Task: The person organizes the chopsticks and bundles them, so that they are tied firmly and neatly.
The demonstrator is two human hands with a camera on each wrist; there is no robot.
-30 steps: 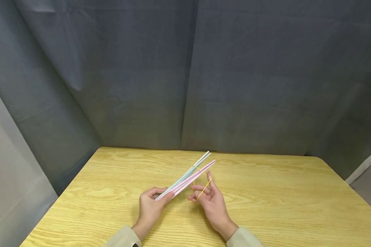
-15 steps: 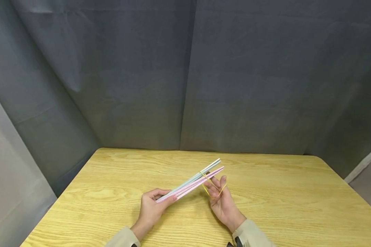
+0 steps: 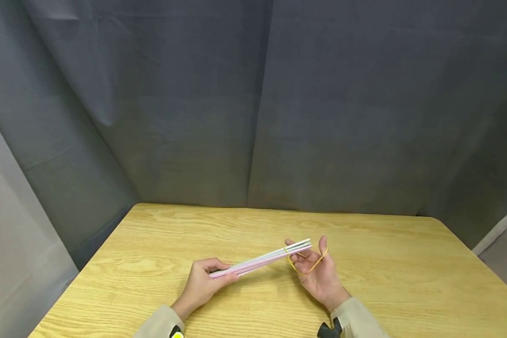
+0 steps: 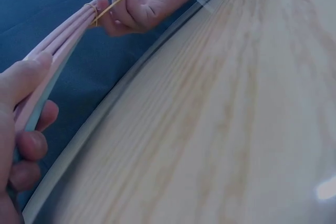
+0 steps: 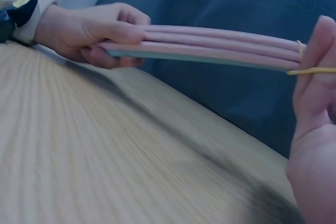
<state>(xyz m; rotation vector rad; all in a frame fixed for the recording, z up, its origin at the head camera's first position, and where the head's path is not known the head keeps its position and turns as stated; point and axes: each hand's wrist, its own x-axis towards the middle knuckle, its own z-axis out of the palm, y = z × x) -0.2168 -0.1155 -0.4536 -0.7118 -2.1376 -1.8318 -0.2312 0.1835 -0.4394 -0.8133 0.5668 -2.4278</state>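
Note:
My left hand (image 3: 203, 282) grips one end of a bundle of long, thin pink and pale blue straws (image 3: 262, 261), thumb on top and fingers curled beneath. The bundle slants up to the right, above the tabletop. A yellow rubber band (image 3: 319, 261) loops round the far end of the straws. It stretches from there to my right hand (image 3: 321, 280), whose thumb stands up inside the loop with the fingers spread and slightly bent. In the right wrist view, the band (image 5: 315, 70) crosses the right thumb. Part of the band is hidden behind the right fingers.
Both hands are above a light wood-grain table (image 3: 152, 244) with rounded far corners. A dark grey curtain (image 3: 342, 117) hangs behind it. Paler cloth (image 3: 17, 234) hangs at the left side.
The straws' far end has swung down and right, and the spread tips have drawn together. My right hand has moved right with the band, turning palm up. The left hand keeps its grip.

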